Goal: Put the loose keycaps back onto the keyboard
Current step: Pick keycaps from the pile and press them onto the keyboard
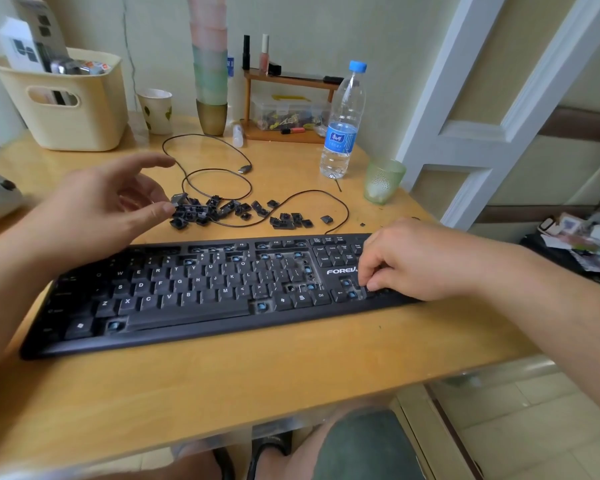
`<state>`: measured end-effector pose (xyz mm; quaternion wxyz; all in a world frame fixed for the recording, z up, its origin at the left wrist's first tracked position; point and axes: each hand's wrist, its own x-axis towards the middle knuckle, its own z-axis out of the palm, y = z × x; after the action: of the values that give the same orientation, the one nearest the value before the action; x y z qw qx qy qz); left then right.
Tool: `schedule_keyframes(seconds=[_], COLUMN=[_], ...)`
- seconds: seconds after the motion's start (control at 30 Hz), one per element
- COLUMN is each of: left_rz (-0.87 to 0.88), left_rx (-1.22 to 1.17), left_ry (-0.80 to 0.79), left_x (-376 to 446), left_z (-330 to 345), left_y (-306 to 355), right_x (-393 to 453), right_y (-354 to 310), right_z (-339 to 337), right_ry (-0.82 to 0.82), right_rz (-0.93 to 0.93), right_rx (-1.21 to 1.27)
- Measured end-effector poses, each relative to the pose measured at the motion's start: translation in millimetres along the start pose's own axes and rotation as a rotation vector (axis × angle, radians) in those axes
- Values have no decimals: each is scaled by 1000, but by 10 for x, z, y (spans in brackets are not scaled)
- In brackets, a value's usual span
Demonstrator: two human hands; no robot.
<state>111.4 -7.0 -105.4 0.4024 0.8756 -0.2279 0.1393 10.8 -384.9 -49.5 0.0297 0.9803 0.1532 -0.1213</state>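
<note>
Black keyboard (201, 292) shows bare sockets; our left hand (108, 206) hovers spread by loose keycaps (229, 211), our right hand (413, 261) presses curled fingertips onto the arrow cluster.

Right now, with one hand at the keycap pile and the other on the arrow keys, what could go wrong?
1. The left hand is at the edge of the loose keycaps, which lie tangled with the black cable; a snag could scatter them.
2. The right hand hides the spot it presses on the keyboard, so a crooked keycap might go unseen.
3. The green glass stands near the table edge; a swept cable could tip it.
</note>
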Motion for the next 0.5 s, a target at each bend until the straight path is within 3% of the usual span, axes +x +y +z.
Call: schedule_keyframes(seconds=[0.5], left_rz=[-28], left_rx=[-50], left_ry=[-17], left_x=[10], left_z=[29], left_y=[-45], right_x=[384], right_y=[-115], right_z=[-175], right_ry=[-185], right_rz=[95], right_rx=[-11])
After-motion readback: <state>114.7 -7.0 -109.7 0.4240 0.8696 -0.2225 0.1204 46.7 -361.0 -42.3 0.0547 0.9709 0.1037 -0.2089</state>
